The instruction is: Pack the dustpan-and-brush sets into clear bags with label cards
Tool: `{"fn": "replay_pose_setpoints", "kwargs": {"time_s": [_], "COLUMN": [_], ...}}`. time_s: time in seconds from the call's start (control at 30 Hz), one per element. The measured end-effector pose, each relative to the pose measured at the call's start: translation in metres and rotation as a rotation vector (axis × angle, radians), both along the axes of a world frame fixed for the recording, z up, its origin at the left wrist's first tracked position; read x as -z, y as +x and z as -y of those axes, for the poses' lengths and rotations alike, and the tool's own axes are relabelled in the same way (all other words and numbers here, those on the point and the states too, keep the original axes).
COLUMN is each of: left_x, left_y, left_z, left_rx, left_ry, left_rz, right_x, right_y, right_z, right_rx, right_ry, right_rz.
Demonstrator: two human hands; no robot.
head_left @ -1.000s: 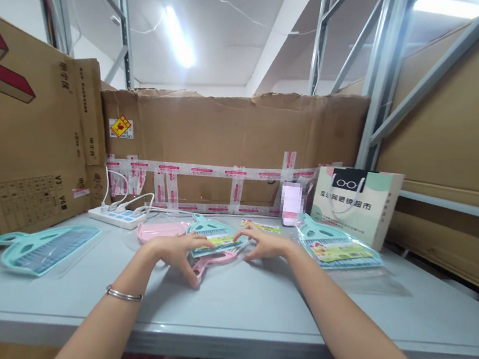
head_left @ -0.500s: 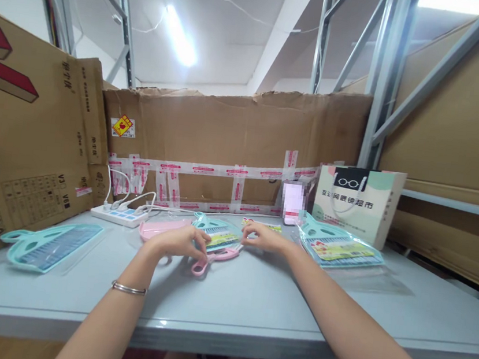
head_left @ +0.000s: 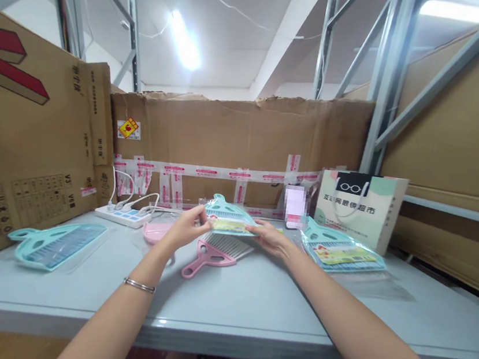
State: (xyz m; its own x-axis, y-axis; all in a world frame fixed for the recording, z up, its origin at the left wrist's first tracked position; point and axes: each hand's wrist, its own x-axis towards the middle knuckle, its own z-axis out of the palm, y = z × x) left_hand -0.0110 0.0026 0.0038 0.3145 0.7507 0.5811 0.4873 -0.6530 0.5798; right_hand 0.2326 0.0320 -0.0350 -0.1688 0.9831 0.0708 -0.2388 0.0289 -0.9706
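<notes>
Between my hands is a turquoise dustpan and brush set (head_left: 232, 212) in clear plastic, with a yellow-green label along its near side. My left hand (head_left: 190, 226) pinches its left edge, and my right hand (head_left: 270, 238) grips the right edge. The set is tilted, its near edge lifted above the table. Below it lies a pink hand brush (head_left: 216, 255) with pale bristles, its handle toward me. A pink dustpan (head_left: 156, 231) rests behind my left wrist, partly hidden by it.
Wrapped turquoise sets lie at the left (head_left: 57, 243) and right (head_left: 342, 250) of the table (head_left: 250, 309). A power strip (head_left: 124, 216) with white cables, a phone (head_left: 295, 207) and a paper bag (head_left: 356, 208) stand behind. Cardboard boxes (head_left: 210, 135) wall the back and sides.
Both hands have taken hold of the wrapped turquoise set and raised it off the table. The pink brush beneath now shows its bristles. The view has shifted slightly.
</notes>
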Motion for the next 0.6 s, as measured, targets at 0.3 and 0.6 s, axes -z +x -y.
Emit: {"fn": "replay_pose_setpoints", "kwargs": {"time_s": [0.3, 0.6], "left_x": [0.007, 0.006], "left_y": [0.008, 0.007], "left_z": [-0.008, -0.008], "left_rx": [0.041, -0.034], "left_ry": [0.2, 0.302], "left_rz": [0.187, 0.044], "right_x": [-0.031, -0.039], "right_y": [0.003, 0.147], "right_z": [0.004, 0.036], "right_rx": [0.278, 0.927], "right_ry": [0.075, 0.013], "right_rz": [-0.041, -0.124]}}
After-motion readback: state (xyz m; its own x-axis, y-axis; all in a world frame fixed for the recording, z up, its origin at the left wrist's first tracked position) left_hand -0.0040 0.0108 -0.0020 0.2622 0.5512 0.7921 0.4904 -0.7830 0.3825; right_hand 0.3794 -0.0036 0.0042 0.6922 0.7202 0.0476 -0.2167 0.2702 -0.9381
